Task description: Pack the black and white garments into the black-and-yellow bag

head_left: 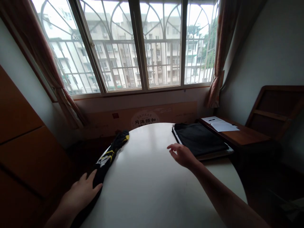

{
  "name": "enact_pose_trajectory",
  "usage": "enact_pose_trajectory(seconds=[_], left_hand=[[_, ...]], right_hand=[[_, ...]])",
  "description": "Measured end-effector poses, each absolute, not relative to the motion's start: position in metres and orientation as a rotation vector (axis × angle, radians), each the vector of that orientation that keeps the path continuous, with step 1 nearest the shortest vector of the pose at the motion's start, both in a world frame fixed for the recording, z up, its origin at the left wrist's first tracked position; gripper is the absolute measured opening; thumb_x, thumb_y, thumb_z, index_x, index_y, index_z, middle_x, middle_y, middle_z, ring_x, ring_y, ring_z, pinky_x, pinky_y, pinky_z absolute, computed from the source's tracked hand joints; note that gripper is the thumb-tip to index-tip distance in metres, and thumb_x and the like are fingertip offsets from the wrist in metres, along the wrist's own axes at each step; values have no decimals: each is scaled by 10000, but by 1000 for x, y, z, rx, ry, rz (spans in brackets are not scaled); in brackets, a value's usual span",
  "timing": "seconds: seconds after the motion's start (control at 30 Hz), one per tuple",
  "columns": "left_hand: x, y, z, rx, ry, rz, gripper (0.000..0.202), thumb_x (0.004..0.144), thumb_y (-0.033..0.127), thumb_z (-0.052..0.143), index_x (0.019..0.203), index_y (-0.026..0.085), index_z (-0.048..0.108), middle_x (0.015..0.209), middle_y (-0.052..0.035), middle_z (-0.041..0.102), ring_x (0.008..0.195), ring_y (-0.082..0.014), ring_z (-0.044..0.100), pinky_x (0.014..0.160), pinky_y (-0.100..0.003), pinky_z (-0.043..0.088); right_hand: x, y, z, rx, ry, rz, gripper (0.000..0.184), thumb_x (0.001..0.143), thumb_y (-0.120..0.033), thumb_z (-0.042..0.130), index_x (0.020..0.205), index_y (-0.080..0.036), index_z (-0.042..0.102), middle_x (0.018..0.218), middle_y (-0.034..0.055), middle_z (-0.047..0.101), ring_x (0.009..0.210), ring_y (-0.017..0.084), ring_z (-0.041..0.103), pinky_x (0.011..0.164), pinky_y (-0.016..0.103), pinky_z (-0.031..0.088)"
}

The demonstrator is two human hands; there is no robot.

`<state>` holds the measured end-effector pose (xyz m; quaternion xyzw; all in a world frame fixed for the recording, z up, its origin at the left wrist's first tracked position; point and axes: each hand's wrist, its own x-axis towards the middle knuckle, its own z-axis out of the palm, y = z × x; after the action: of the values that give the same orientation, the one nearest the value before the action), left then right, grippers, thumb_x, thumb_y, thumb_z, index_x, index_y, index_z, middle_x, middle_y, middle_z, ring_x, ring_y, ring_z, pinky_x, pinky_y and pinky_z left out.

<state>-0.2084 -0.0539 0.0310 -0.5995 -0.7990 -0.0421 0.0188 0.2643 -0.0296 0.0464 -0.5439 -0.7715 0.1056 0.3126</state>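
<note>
A black garment with yellow and white print [109, 155] lies bunched along the left edge of the round white table [144, 180]. My left hand [82, 191] rests on its near part, fingers spread and not wrapped round it. Over the table's right half is my right hand [182, 154], its fingers loosely bent and thumb apart, with nothing in it. Just beyond that hand, folded black cloth [199, 137] forms a flat pile, with a whitish layer showing at its edges.
A brown wooden side table [251, 136] at the right holds white papers [220, 124]. Behind the round table, a printed cardboard panel [166, 114] stands below the barred window [123, 47]. An orange-brown cabinet [21, 142] is at the left; a dark wooden chair [275, 107] stands far right.
</note>
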Motion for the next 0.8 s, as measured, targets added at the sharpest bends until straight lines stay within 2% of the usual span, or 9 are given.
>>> enact_pose_trajectory(seconds=[0.1,0.17,0.23,0.3,0.43,0.5,0.57,0.67,0.8], left_hand=[[-159,-52,55,-1970,-2320,-200,744,829,562,504,1489,219,487,1574,-138,419,1391,-405,445,1042,-504,454],[-114,-50,73,-2188,-2169,-273,690,842,574,526,1457,261,524,1551,-97,462,1405,-369,441,1074,-462,433],[-64,-47,83,-2424,-1992,-344,635,857,560,547,1423,271,560,1510,-100,515,1386,-354,469,1092,-449,412],[-17,-45,81,-2626,-1877,-416,546,879,507,554,1372,277,603,1417,-108,603,1288,-345,564,1060,-451,431],[38,-42,40,-2945,-1762,-518,363,888,379,555,1181,244,721,1183,-132,726,1083,-315,669,922,-426,500],[41,-39,18,-3012,-1696,-545,282,862,303,568,1059,245,762,1121,-118,743,1069,-300,662,924,-414,499],[36,-36,8,-3030,-1681,-627,250,849,269,572,1004,249,767,1073,-101,751,1013,-274,673,915,-403,507],[23,-27,10,-2951,-1755,-860,242,870,284,553,1009,246,748,1031,-87,752,919,-238,691,893,-390,525],[13,-15,15,-2801,-1870,-1110,335,895,318,514,1167,223,684,1206,-117,691,1096,-267,649,874,-389,554]], right_hand=[[292,-9,38,-1627,-1845,29,401,947,-228,500,1311,-138,641,1295,127,652,1212,228,581,1071,306,403],[308,3,27,-1830,-1775,-35,500,954,-272,513,1418,-89,550,1430,167,557,1352,280,479,1149,374,339],[320,12,14,-2040,-1718,-27,599,965,-349,519,1487,-60,464,1532,192,447,1448,341,358,1186,474,279],[329,18,2,-2175,-1689,15,639,966,-416,523,1493,-61,457,1566,197,399,1477,375,299,1189,542,242],[340,23,-10,-2121,-1653,62,484,911,-402,593,1301,-125,667,1451,166,552,1391,330,446,1166,471,300],[344,24,-9,-2047,-1599,77,364,908,-328,574,1181,-155,739,1356,137,635,1304,297,540,1117,410,366],[346,24,-5,-2012,-1547,98,344,928,-289,515,1129,-158,761,1263,132,692,1209,289,615,1052,388,428],[344,19,12,-1955,-1484,108,403,970,-323,441,1179,-141,735,1205,134,721,1130,267,663,996,350,477],[325,-3,46,-1415,-1421,355,436,944,-453,509,1171,-138,708,1135,113,733,1065,245,674,942,334,513]])
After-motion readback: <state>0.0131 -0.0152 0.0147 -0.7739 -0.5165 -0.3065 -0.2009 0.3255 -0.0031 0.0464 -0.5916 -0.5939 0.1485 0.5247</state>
